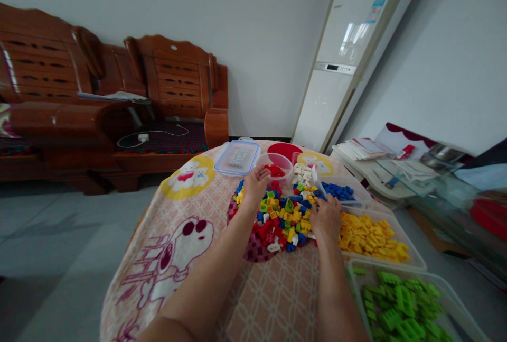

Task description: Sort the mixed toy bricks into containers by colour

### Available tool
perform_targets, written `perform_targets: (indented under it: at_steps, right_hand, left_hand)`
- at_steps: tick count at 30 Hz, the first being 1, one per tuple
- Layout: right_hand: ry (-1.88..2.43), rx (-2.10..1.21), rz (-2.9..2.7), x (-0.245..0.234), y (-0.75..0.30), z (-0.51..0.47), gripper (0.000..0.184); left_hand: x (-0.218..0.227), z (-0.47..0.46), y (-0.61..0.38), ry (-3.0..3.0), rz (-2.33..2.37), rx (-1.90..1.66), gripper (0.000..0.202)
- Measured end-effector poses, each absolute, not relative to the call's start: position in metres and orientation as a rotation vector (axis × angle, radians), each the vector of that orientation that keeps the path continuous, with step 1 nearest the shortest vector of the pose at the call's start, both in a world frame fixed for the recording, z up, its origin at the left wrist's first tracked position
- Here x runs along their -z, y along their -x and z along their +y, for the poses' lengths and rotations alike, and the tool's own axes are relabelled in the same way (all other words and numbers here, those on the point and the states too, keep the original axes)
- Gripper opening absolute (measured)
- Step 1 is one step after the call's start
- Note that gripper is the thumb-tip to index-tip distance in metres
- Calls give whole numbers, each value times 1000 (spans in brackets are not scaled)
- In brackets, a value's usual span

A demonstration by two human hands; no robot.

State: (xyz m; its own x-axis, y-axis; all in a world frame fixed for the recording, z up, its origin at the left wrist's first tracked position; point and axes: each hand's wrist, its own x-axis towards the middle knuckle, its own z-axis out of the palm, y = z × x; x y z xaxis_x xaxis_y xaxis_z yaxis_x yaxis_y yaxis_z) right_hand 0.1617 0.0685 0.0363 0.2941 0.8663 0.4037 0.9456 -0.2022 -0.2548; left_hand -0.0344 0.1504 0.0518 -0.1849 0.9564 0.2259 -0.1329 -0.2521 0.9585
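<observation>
My left hand (pixel 256 183) is at the near left rim of a round clear tub (pixel 288 168) that holds red bricks (pixel 274 170). Its fingers are bent together, and whatever they may hold is too small to make out. My right hand (pixel 326 219) rests at the right edge of a mixed pile of toy building bricks (pixel 283 215), beside the tray of blue bricks (pixel 338 191). Its fingers curl down, and their tips are partly hidden among the pieces. Red, yellow, blue, green and white bricks lie mingled in the pile.
Right of the pile stand a container of yellow bricks (pixel 372 236) and a container of green bricks (pixel 404 305). White bricks (pixel 304 174) sit behind the pile. A blue-edged lid (pixel 237 157) lies at the back of the cloth-covered table (pixel 277 299). A glass-topped stand (pixel 439 194) is at the right.
</observation>
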Motion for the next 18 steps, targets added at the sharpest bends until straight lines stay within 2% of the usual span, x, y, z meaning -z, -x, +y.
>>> perform_targets:
  at_steps: [5,10,18]
  right_hand:
    - [2120,232,-1622,-38,-161,68,35]
    - [2132,217,-1619,-38,-161,68,34]
    - [2091,247,-1626,-34,-163,68,34]
  left_hand:
    - [-57,149,39,-1326,1073,-1557,43]
    - [-74,144,73,-1714,1289,-1263,27]
    - [-74,132,54,-2237,1361,-917,21]
